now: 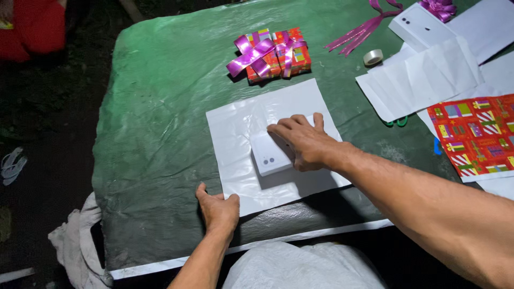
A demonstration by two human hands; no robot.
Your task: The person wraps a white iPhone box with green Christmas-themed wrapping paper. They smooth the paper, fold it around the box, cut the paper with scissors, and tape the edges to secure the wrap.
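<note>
A white sheet of paper [241, 128] lies flat on the green plastic-covered table [160, 107]. A small white box [269, 155] with two dark dots on its lid sits on the sheet's middle. My right hand [302, 142] rests palm-down on the box, fingers spread over its top. At the sheet's near left corner my left hand [218, 210] lies with fingers curled against the paper's edge.
Two wrapped red gifts [278, 53] with purple bows stand behind the sheet. To the right lie white sheets [423, 80], red gift paper [476, 134], a tape roll [373, 56], another white box [420, 25], purple ribbon [358, 32] and green-handled scissors [397, 122]. White cloth [75, 241] hangs at the near left.
</note>
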